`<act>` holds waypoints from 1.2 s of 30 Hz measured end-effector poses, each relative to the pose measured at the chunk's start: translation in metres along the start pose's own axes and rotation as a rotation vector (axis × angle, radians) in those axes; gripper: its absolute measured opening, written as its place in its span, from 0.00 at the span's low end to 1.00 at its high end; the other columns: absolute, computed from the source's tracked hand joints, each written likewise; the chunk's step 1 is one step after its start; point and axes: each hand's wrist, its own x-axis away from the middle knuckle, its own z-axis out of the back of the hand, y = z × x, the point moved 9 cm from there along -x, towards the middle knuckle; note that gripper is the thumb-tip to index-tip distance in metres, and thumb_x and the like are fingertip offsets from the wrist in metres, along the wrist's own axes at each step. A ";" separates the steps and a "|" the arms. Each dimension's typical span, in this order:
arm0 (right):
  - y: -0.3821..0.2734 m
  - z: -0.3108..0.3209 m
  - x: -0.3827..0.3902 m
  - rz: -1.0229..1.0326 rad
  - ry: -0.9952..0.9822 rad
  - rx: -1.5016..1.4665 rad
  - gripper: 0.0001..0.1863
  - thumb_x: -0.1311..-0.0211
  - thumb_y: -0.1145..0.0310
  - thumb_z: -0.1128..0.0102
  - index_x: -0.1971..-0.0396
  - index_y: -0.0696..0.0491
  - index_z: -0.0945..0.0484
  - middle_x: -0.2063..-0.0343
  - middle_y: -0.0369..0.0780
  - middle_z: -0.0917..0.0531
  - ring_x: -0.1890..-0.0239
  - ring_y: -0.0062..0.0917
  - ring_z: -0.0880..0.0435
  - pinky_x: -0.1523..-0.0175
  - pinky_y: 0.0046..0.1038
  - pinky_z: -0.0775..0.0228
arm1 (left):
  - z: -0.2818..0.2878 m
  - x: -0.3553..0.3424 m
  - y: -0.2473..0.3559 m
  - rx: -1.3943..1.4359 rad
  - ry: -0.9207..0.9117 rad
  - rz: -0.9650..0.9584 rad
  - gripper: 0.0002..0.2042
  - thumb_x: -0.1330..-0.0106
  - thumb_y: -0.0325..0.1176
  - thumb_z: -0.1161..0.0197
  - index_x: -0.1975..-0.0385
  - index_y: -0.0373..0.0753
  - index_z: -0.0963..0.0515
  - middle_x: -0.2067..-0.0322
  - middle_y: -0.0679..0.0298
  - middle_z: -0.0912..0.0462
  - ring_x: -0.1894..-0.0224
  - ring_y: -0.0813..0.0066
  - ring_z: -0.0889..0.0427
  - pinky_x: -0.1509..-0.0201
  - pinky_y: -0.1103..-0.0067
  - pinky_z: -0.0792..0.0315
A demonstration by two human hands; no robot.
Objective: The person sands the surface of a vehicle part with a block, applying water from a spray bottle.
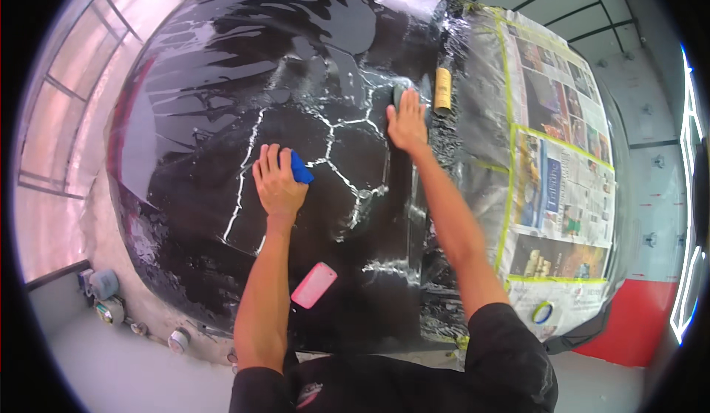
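Note:
A black, wet car panel fills the middle, crossed by white lines of milky residue. My left hand is closed round a blue sponge, fingers curled over it on the panel. Farther right and farther away, my right hand presses down on a dark grey sanding pad, mostly hidden under the fingers. Between my forearms, a pink block lies on the panel.
A yellow-brown curved piece rests along the panel's right edge. Beyond it, newspaper and plastic sheet are held by yellow-green tape, with a tape roll on top. Several containers stand at lower left. A red panel is at right.

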 end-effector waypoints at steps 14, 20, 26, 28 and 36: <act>0.023 0.009 -0.015 0.007 0.045 -0.014 0.39 0.19 0.48 0.65 0.23 0.65 0.49 0.21 0.53 0.48 0.18 0.46 0.54 0.17 0.49 0.66 | -0.010 -0.001 0.003 0.002 -0.084 0.001 0.27 0.49 0.31 0.28 0.45 0.42 0.24 0.40 0.59 0.26 0.29 0.53 0.32 0.28 0.58 0.38; -0.081 0.000 0.165 0.186 -0.125 -0.096 0.43 0.21 0.50 0.58 0.24 0.69 0.54 0.21 0.58 0.53 0.18 0.51 0.58 0.17 0.51 0.66 | 0.008 0.013 -0.034 -0.088 -0.120 0.055 0.29 0.53 0.32 0.26 0.46 0.43 0.24 0.39 0.59 0.26 0.29 0.53 0.31 0.27 0.58 0.39; -0.002 0.009 -0.019 0.070 -0.039 -0.022 0.41 0.20 0.47 0.63 0.23 0.67 0.52 0.21 0.56 0.52 0.18 0.49 0.57 0.17 0.51 0.68 | -0.006 -0.002 -0.006 -0.032 -0.049 -0.003 0.28 0.51 0.33 0.27 0.46 0.42 0.24 0.39 0.59 0.26 0.30 0.53 0.31 0.28 0.58 0.38; 0.002 0.006 0.007 0.000 0.043 -0.035 0.40 0.20 0.49 0.62 0.24 0.68 0.51 0.22 0.58 0.50 0.18 0.50 0.55 0.17 0.51 0.66 | -0.006 0.001 -0.002 -0.026 -0.061 0.001 0.27 0.49 0.34 0.28 0.46 0.42 0.24 0.39 0.59 0.26 0.30 0.53 0.30 0.28 0.59 0.38; -0.052 0.012 0.089 0.198 -0.028 0.050 0.42 0.22 0.51 0.56 0.23 0.68 0.53 0.21 0.58 0.52 0.18 0.51 0.55 0.17 0.53 0.64 | 0.003 0.005 -0.017 -0.053 -0.127 0.044 0.28 0.49 0.33 0.27 0.44 0.42 0.25 0.38 0.58 0.26 0.29 0.53 0.31 0.27 0.59 0.38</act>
